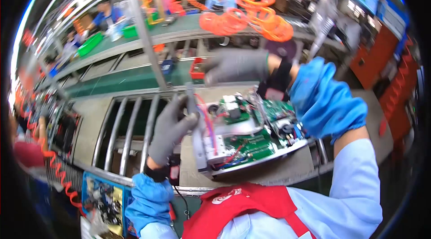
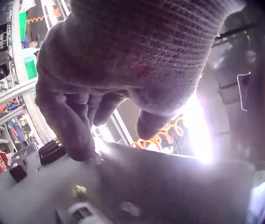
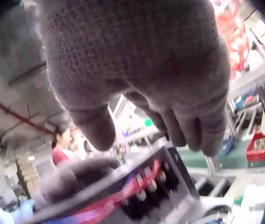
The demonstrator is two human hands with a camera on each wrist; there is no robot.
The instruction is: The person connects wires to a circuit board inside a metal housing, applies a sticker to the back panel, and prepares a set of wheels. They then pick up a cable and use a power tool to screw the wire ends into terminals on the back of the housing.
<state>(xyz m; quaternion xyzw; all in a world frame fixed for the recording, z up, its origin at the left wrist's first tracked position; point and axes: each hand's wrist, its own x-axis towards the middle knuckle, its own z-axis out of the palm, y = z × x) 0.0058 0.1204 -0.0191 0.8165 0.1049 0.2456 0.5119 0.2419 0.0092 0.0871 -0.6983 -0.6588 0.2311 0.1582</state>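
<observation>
An open metal chassis (image 1: 265,157) sits on the bench (image 1: 292,167), its flat green circuit boards (image 1: 253,146) beside a smooth grey upright panel (image 1: 198,147) and thin red and purple wires (image 1: 208,122). The knit-gloved left hand (image 1: 170,131) has bent fingers against the panel; whether it grips cannot be told. The right hand (image 1: 235,67), ribbed and blurred, is loosely spread over the chassis's far side, holding nothing (it partly hides the red bin (image 1: 196,69)). Round steel rollers (image 1: 130,133) lie leftward; glossy orange coiled hoses (image 1: 220,22) hang beyond.
</observation>
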